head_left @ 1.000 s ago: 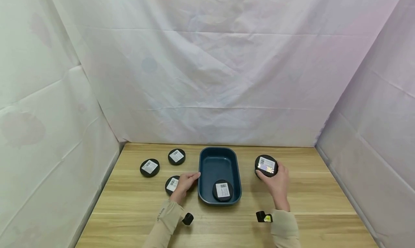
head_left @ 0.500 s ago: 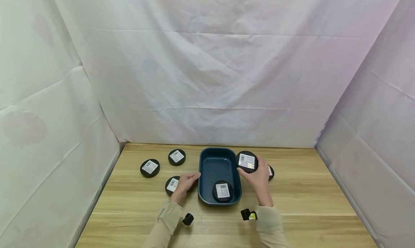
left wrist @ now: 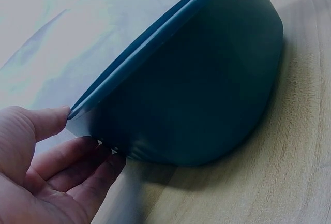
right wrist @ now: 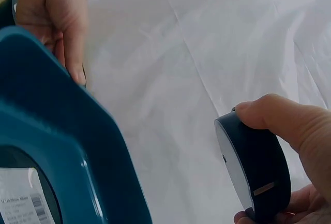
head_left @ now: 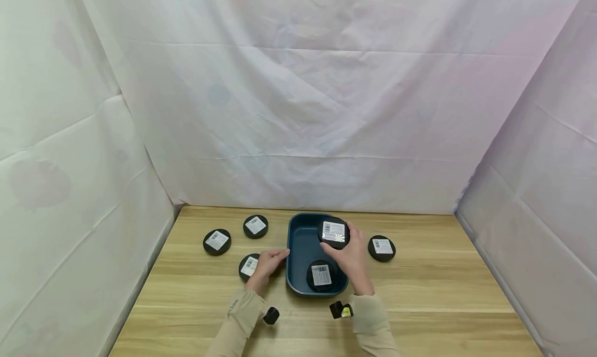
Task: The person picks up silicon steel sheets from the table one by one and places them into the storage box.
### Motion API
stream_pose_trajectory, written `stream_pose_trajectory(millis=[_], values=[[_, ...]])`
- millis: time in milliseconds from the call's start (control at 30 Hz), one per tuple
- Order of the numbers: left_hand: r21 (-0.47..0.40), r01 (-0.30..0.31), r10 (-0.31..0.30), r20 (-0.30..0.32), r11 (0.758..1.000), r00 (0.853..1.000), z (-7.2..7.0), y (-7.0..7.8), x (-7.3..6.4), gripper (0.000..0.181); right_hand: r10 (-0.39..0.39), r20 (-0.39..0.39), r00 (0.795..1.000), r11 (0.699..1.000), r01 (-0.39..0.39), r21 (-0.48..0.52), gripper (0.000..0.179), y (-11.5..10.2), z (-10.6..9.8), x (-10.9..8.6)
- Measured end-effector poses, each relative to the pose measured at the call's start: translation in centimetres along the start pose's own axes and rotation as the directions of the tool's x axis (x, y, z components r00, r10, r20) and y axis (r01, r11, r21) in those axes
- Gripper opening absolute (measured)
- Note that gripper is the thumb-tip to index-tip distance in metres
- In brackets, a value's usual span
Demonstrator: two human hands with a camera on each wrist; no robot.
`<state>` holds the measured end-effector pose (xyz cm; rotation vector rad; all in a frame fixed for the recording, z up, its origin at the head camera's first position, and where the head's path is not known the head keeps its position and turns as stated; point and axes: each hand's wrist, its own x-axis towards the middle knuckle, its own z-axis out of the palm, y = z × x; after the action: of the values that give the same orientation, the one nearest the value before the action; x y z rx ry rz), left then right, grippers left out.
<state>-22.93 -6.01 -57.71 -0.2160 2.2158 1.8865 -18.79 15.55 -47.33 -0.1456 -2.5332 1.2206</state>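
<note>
In the head view my right hand (head_left: 353, 257) holds a thick black disc (head_left: 333, 232) with a white label over the far part of a dark blue tray (head_left: 304, 248). The right wrist view shows the thumb on the dark side of this disc and fingers curled beneath, its pale flat face turned left. Another black disc (head_left: 321, 275) lies inside the tray, near its front. My left hand (head_left: 266, 266) rests at the tray's left side. In the left wrist view, its thumb (left wrist: 51, 120) touches the rim and its extended fingertips touch the outer wall.
On the wooden table (head_left: 443, 279), one labelled disc (head_left: 381, 248) lies right of the tray. Three more lie to the left: a far disc (head_left: 255, 226), an outer disc (head_left: 216, 242) and a disc (head_left: 249, 267) partly behind the left hand. White cloth (head_left: 298, 113) hangs behind.
The right hand has carried the black disc leftward from the tray's right side to above it, uncovering another disc on the right of the table. The left hand stays put.
</note>
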Motion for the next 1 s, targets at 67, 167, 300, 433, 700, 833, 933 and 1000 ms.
stream_pose_trajectory(millis=[67,167,300,433,700,833,933,1000], values=[[0.000,0.004,-0.004,-0.004,1.000,1.000,0.0,0.0,0.0,0.032,-0.019,-0.005,1.000,1.000,0.019,0.000,0.085,-0.2,0.1,0.0],[-0.001,0.010,-0.010,-0.007,1.000,1.000,0.0,0.0,-0.1,0.032,-0.029,-0.009,1.000,1.000,0.029,0.002,0.084,-0.3,0.2,-0.1],[-0.003,0.007,-0.007,0.000,1.000,1.000,0.0,0.1,-0.1,0.034,-0.029,-0.008,1.000,1.000,0.029,0.006,0.083,-0.2,0.3,0.0],[-0.007,0.008,-0.008,0.002,1.000,1.000,0.0,0.1,-0.1,0.033,-0.030,-0.001,1.000,0.999,0.030,0.015,0.082,-0.1,0.3,-0.2],[0.005,0.018,-0.017,-0.010,1.000,1.000,0.1,-0.1,0.0,0.033,-0.029,-0.012,0.999,1.000,0.029,0.009,0.084,0.8,1.1,-0.8],[0.004,0.022,-0.022,-0.007,1.000,1.000,0.1,-0.1,0.0,0.034,-0.040,-0.019,0.999,0.999,0.040,0.005,0.084,1.4,1.4,-1.1],[0.001,0.026,-0.026,-0.008,1.000,1.000,0.1,0.0,0.0,0.034,-0.040,-0.013,0.999,0.999,0.040,-0.002,0.084,2.0,1.7,-1.5],[0.000,0.029,-0.029,-0.010,1.000,1.000,0.0,0.0,0.0,0.034,-0.024,-0.001,1.000,1.000,0.024,0.003,0.084,2.3,1.9,-1.8]])
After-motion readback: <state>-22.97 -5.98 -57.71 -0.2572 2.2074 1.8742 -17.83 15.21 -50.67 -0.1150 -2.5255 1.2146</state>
